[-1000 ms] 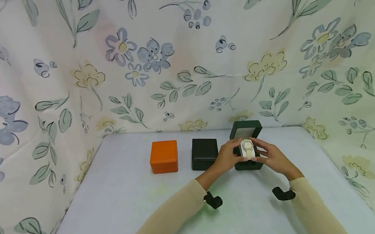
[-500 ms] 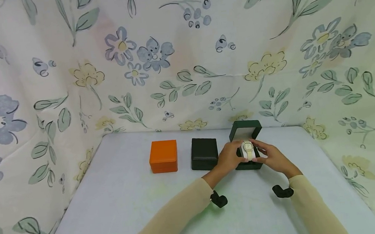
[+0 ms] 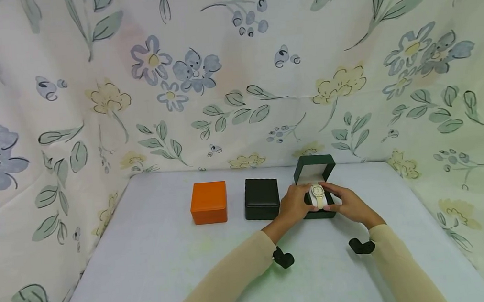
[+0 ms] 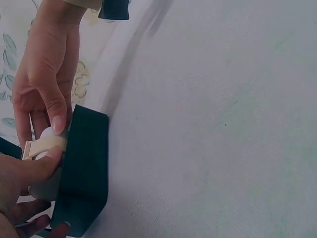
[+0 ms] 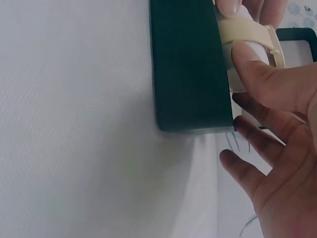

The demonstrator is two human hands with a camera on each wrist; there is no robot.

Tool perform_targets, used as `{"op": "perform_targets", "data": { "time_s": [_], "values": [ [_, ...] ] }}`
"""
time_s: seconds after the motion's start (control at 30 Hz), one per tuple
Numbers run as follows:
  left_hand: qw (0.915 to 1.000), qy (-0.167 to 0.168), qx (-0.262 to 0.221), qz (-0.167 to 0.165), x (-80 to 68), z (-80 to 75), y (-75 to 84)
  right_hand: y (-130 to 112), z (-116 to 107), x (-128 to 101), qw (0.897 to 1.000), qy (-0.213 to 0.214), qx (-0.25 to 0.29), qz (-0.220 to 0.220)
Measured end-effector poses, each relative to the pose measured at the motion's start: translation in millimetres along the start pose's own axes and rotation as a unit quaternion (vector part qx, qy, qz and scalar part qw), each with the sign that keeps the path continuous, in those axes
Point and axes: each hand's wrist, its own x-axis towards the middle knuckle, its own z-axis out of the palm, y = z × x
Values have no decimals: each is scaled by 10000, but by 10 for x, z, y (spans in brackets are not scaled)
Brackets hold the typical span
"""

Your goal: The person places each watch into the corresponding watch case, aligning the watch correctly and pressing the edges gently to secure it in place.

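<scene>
A watch point(image 3: 317, 192) with a cream strap is wrapped round a white cushion point(image 5: 234, 82). Both hands hold this cushion at the mouth of an open green watch box point(image 5: 190, 69), whose lid point(image 3: 326, 166) stands up behind. My left hand point(image 3: 293, 205) grips it from the left; in the left wrist view its thumb presses on the strap. From the right, my right hand point(image 3: 352, 205) grips the other side, its thumb on the cushion in the right wrist view while other fingers spread near the box's side. The cushion sits partly inside the box; its lower part is hidden.
A shut black box point(image 3: 261, 198) stands just left of the green one, close to the left forearm. Further left is a shut orange box point(image 3: 209, 202). All stand on a white-covered table point(image 3: 169, 253) before a floral cloth backdrop point(image 3: 235, 75).
The watch and cushion have sunk slightly lower into the green box, both hands moving down with them. The left forearm has shifted a little to the right.
</scene>
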Motion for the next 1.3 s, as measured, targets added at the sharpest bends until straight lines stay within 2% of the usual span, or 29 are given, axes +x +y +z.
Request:
{"op": "perform_targets", "data": {
  "time_s": [0.2,0.6,1.0,1.3],
  "values": [
    [9999,61,90,-26,17,24,-18,-14,35,23,9996,46,-272,61],
    [9995,60,-196,-240,28,32,-27,-23,77,36,9965,185,-802,110],
    [9999,0,-141,-66,24,49,-18,-31,92,31,9959,276,-828,242],
    [9999,3,-83,86,19,54,-10,-74,106,-8,9956,182,-915,77]
  ]
}}
